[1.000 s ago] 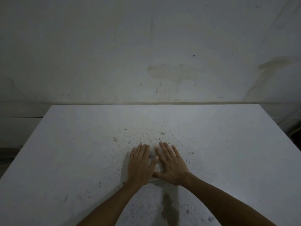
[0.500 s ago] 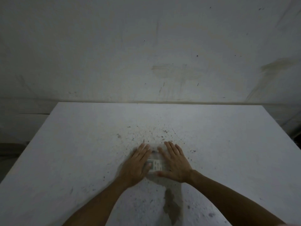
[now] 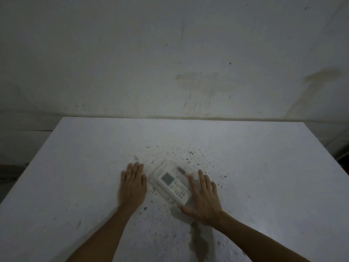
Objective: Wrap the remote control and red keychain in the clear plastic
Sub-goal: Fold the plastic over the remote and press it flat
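A white remote lies at an angle on the white surface, its screen end pointing away and to the left, its button end toward the person. A red keychain lies along the remote's far right edge, touching it. Clear plastic covers both; its faint edge shows around the remote, and how far it is folded underneath cannot be told.

The left hand lies flat and open, palm down on the surface, just beside the remote's left side and apart from it. The right hand is also open and flat, fingers spread, its thumb side resting against the remote's right edge and near end, pressing on the plastic there. Neither hand grips anything.

Dark specks dot the surface around the remote, and a dark stain lies below the right hand. A stained wall stands behind the surface.
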